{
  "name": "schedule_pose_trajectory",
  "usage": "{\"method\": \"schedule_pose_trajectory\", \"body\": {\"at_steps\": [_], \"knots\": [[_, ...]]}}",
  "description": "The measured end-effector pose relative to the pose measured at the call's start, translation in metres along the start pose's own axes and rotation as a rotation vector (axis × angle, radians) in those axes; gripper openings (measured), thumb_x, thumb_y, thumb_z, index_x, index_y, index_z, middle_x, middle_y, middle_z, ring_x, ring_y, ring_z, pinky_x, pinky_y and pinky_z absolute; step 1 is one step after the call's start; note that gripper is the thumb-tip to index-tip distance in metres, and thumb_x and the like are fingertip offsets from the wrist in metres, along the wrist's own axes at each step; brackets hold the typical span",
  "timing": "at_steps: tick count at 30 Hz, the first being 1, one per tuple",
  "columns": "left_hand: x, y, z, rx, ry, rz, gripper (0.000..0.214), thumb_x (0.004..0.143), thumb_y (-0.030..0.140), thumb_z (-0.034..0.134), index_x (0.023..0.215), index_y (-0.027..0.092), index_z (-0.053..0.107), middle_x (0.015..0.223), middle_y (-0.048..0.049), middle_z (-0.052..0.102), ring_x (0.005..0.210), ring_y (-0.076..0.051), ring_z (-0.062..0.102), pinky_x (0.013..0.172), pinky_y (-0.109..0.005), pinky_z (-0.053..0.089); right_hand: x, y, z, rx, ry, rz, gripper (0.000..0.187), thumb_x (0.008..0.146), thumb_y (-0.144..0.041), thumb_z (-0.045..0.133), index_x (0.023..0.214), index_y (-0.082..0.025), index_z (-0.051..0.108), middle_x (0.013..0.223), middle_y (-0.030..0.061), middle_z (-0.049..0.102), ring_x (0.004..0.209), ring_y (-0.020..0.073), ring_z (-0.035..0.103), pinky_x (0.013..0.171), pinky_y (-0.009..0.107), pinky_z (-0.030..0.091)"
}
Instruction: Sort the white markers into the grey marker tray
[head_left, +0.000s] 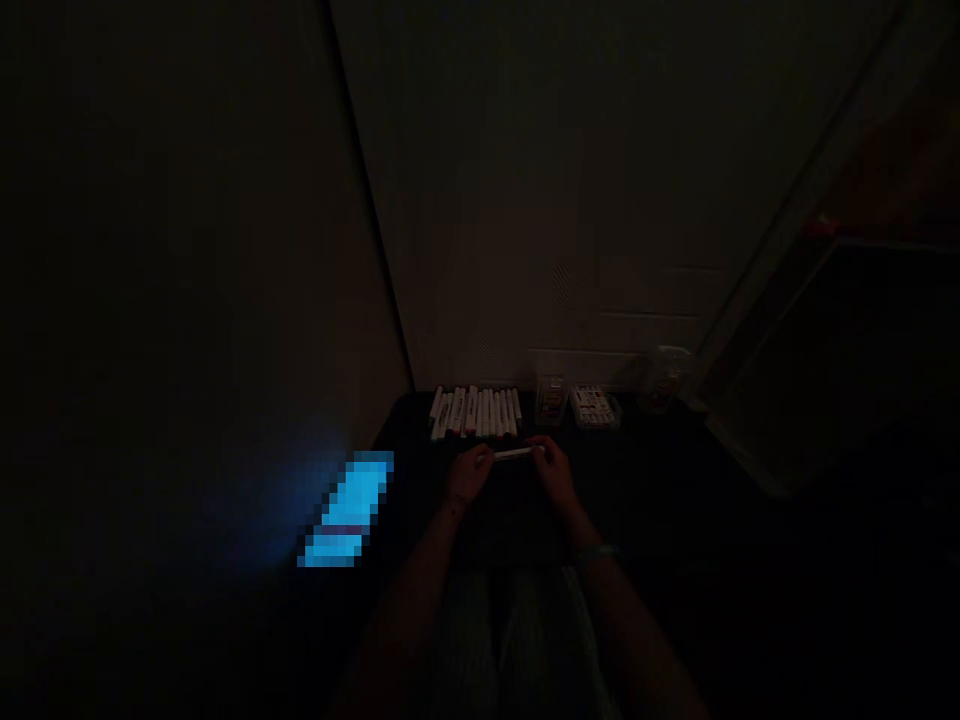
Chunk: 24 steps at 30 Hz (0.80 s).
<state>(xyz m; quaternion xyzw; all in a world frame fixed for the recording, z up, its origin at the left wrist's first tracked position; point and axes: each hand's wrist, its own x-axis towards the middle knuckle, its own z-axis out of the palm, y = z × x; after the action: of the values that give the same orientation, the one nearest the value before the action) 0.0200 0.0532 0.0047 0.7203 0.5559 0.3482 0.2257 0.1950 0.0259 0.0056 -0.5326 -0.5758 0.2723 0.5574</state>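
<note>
A white marker (513, 454) lies level between my two hands, above the dark table. My left hand (470, 472) is closed on its left end, with the fingertips pinched together. At the other end my right hand (553, 467) grips it in the same way. Just beyond my hands, a row of several white markers (486, 412) lies side by side, some with dark or reddish ends. The scene is very dim, so the print on the markers cannot be read.
Behind my right hand stands a clear container (551, 400) with a label. Beside it is a case of markers (594, 407), and farther right a clear jar (667, 380). A blurred glowing blue screen (349, 510) is at the left. A wall (540, 250) rises behind the table (637, 490).
</note>
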Motion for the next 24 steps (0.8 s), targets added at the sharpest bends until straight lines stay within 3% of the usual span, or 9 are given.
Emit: {"method": "schedule_pose_trajectory", "body": {"at_steps": [10,16,24], "knots": [[0.001,-0.009,-0.002,-0.017,-0.042,0.064,0.028,0.079,0.037,0.037,0.077,0.018,0.057,0.069,0.0022,0.058,0.065,-0.011,0.052,0.061,-0.02,0.037,0.005,0.006,0.005,-0.053,0.031,-0.056,0.024,0.078,-0.03,0.04,0.087,-0.019,0.06,0.086,0.0018,0.061,0.082,0.0152,0.054,0.075,0.025,0.04],[0.005,-0.012,-0.001,0.002,-0.039,0.026,0.03,0.08,0.035,0.033,0.081,0.018,0.058,0.075,0.0007,0.06,0.071,-0.012,0.053,0.067,-0.021,0.038,0.005,0.006,0.004,-0.071,0.012,-0.089,0.027,0.082,-0.025,0.032,0.086,-0.02,0.058,0.085,0.0016,0.06,0.082,0.0142,0.053,0.075,0.024,0.04],[0.0,-0.004,-0.005,-0.031,-0.032,-0.021,0.027,0.078,0.036,0.038,0.078,0.017,0.057,0.069,0.002,0.058,0.067,-0.012,0.052,0.063,-0.019,0.037,0.005,0.006,0.005,-0.048,0.004,-0.019,0.025,0.079,-0.03,0.037,0.086,-0.019,0.059,0.082,0.0003,0.06,0.08,0.0144,0.053,0.072,0.024,0.041]]}}
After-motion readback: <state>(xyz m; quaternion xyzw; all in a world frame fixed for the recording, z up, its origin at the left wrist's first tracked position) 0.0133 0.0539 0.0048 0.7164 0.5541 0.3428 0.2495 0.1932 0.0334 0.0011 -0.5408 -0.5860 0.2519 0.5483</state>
